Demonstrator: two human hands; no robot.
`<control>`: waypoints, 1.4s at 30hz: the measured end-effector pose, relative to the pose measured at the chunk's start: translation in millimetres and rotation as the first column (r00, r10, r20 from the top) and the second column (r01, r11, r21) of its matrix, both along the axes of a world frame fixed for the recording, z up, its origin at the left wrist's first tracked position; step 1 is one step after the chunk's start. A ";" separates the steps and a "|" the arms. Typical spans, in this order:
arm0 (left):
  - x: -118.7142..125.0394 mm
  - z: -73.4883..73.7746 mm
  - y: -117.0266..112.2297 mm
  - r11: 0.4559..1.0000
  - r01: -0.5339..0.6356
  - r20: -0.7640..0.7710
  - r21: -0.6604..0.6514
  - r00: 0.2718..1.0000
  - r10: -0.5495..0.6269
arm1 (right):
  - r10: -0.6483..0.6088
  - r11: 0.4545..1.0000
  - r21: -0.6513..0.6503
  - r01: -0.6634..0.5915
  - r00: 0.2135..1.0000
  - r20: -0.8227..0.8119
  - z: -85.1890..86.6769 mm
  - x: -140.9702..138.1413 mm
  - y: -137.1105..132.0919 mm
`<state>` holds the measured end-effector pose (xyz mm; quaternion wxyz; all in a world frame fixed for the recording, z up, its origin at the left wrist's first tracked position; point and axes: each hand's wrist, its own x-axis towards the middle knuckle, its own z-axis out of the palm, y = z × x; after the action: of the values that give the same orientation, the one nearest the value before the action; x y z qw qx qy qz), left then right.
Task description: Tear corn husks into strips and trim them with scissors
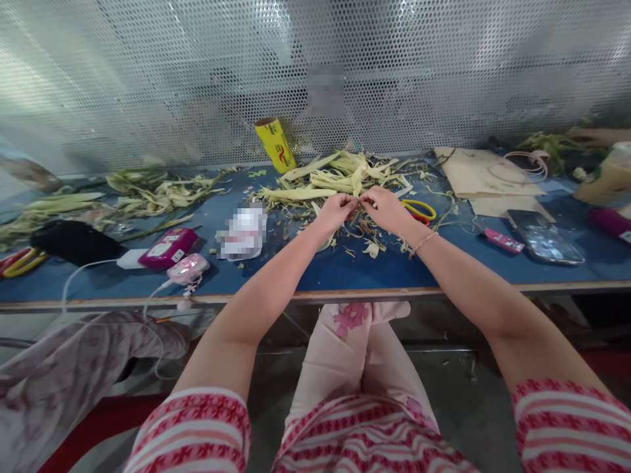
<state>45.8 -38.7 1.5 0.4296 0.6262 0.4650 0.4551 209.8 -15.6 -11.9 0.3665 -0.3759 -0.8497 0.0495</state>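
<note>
My left hand (339, 211) and my right hand (383, 209) meet over the middle of the blue table, fingertips almost touching. Both are closed in a pinch on a pale green, leafy plant piece (357, 184) that rises between them. Exactly which part of it each hand grips is too small to see. Just behind the hands lies a heap of long, pale green plant strips (320, 180). Dry shreds and curled bits (372, 248) are scattered beneath my fingers. Scissors with yellow and red handles (422, 210) lie beside my right wrist.
A yellow cardboard tube (276, 144) stands tilted against the perforated metal panel (197, 79). Leftward are another plant pile (167, 190), a blurred white packet (243, 231), a purple box (170, 247) and cables. Rightward lie cardboard (486, 171), a phone (545, 236) and a cup (606, 174).
</note>
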 end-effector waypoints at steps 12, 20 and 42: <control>-2.0 -2.8 1.8 0.999 -0.036 -0.089 0.033 0.995 0.039 | 0.030 0.999 0.039 -0.034 0.995 0.100 2.4 2.2 -4.2; -1.9 2.2 -4.7 0.990 -0.090 -0.123 0.108 0.987 0.103 | 0.031 0.999 0.034 -0.034 0.994 0.101 3.6 2.2 -2.9; -10.2 -1.6 7.0 0.986 -0.025 -0.177 0.167 0.983 0.055 | 0.024 1.000 -0.017 -0.023 0.997 0.077 1.0 2.4 3.4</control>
<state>35.6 -31.7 -0.1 0.3234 0.6886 0.4756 0.4415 212.2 -12.2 -10.9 0.3297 -0.3706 -0.8671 0.0462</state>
